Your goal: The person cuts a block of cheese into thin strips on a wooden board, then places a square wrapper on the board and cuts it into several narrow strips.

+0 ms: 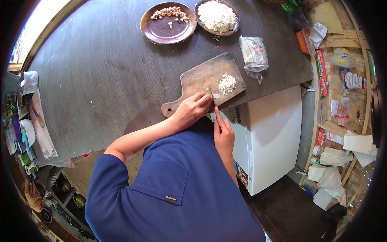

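- Pale shreds (227,83) lie in a small heap on the wooden cutting board (195,82), at three o'clock from the board's middle. All clock directions here take that middle as centre, with twelve pointing away from the person.
- A flat pale piece (217,96) lies on the board just beside the knife, between the blade and the board's near edge.
- The left hand (192,108) is at seven o'clock, its grip narrow, fingertips bunched and down on the board near the blade; what sits under them is hidden.
- The right hand (224,135) is at six o'clock, its grip closed around the knife (213,94), index finger stretched along it, blade over the board.
- The board's holed handle points to eight o'clock on the dark counter (100,88).
- At eleven o'clock, a brown plate (169,32) holds chopped tan pieces (171,13) along its far side.
- At twelve, a dark dish (238,25) carries a larger mound of white shreds (217,16).
- At two, a printed plastic packet (254,52) rests near the board.
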Demonstrator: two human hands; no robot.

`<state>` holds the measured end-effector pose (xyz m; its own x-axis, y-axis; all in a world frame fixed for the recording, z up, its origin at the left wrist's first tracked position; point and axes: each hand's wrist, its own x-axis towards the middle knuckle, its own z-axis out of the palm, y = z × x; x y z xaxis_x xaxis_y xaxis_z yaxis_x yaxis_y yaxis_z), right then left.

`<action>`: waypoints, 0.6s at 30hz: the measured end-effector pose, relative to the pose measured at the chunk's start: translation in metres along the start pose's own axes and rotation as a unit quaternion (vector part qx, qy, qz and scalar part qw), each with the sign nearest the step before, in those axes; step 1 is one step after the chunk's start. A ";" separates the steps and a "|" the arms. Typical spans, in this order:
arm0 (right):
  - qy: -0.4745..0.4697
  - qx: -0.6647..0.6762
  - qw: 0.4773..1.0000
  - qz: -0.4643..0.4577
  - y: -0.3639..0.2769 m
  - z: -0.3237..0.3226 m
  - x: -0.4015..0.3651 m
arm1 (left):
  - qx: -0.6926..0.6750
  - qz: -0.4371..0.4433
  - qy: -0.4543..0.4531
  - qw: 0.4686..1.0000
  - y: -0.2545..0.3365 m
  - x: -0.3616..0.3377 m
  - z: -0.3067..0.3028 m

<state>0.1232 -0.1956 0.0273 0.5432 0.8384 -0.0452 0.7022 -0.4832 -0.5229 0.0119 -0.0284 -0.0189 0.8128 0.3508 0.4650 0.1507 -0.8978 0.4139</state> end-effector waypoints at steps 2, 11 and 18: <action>0.008 0.013 1.000 -0.003 -0.002 0.000 0.002 | 0.006 0.001 -0.004 1.000 0.000 0.000 -0.001; -0.007 0.042 0.999 0.008 0.002 -0.003 -0.009 | 0.019 0.018 0.005 1.000 -0.002 -0.001 0.001; -0.007 0.038 0.999 -0.007 -0.006 -0.006 -0.004 | 0.008 0.008 0.014 1.000 -0.002 -0.002 -0.003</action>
<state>0.1195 -0.1978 0.0351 0.5263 0.8489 -0.0487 0.6728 -0.4508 -0.5866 0.0087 -0.0261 -0.0187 0.7996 0.3435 0.4925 0.1468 -0.9072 0.3944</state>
